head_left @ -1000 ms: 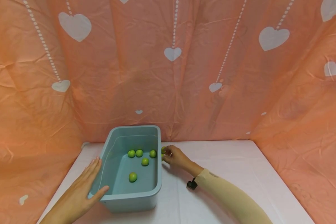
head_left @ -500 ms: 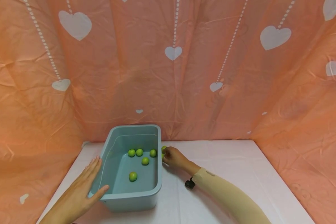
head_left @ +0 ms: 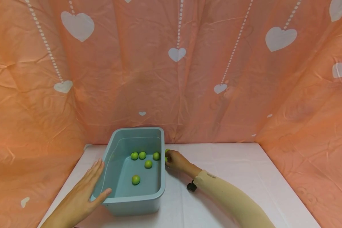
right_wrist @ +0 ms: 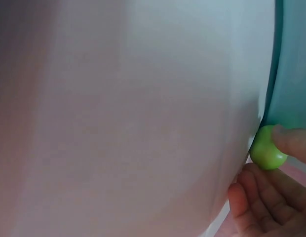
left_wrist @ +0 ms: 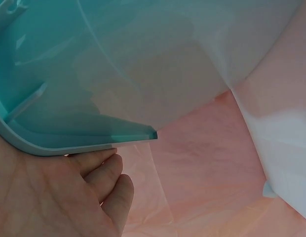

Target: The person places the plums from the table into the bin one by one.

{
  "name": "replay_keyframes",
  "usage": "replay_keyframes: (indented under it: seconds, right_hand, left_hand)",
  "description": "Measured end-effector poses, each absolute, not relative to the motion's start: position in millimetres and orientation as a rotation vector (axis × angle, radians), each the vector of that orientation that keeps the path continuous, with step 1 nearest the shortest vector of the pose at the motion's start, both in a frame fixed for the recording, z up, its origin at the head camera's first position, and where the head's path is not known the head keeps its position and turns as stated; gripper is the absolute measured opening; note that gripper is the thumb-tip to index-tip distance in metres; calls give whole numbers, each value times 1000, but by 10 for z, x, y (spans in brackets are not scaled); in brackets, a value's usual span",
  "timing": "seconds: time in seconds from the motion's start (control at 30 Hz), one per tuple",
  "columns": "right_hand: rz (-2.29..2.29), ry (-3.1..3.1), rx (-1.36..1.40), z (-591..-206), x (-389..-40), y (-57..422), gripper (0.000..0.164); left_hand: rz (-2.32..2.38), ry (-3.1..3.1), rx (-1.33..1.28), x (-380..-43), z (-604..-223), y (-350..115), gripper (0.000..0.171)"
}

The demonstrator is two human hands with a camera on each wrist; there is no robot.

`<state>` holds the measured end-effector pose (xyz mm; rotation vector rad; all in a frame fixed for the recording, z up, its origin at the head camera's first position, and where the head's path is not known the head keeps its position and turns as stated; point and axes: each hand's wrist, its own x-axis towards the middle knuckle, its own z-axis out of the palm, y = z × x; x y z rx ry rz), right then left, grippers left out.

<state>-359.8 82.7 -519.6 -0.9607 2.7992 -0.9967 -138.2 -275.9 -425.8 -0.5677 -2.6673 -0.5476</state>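
A grey-blue plastic tub [head_left: 134,206] stands on the table, with several small round green fruits [head_left: 148,164] spread over its floor. My left hand [head_left: 84,191] rests along its left rim near the front corner, fingers straight and thumb over the front edge. Outside the tub's right wall, my right hand [head_left: 178,161] pinches a green fruit [right_wrist: 269,150] between thumb and fingers, low by the table. Behind that hand another green fruit [head_left: 167,150] is partly hidden by the fingers and the tub wall.
A white cloth [head_left: 233,164] covers the table. An orange curtain [head_left: 125,85] with white hearts encloses the back and both sides, close behind the tub. A small black device [head_left: 192,186] sits at the right wrist beside a beige sleeve [head_left: 231,196].
My right hand has lowered slightly and its fingers have closed around the green fruit beside the tub. My left hand and the tub stay where they were.
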Motion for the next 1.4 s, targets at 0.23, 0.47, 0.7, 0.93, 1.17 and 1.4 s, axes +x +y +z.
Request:
replay_keyframes:
  seconds: [0.23,0.47,0.7,0.93,1.17,1.4]
  right_hand:
    - [-977,2786,-920,-5173,-3556,842,24]
    - [-1001,2771,-878,-5173,-3506,868,23]
    - [-1076,2755,-869,-5175,-3459,931,22]
    - [-1136,2735,-864,-5140,-3394,983,22]
    - [-1180,2751,-880,-5104,-3344,1018,26]
    - [-1223,2749,-849,-5011,-3286,1054,23]
  left_hand:
    - [-550,-2679,-563,-1386,-4250,-2755,95]
    - [-548,-2683,-561,-1387,-4264,-2757,95]
    - [-556,-2697,-552,-1388,-4262,-2755,95]
    - [-555,-2686,-560,-1386,-4258,-2752,95]
    - [-556,-2666,-571,-1378,-4261,-2758,95]
    - [-554,-2651,-581,-1375,-4266,-2758,95]
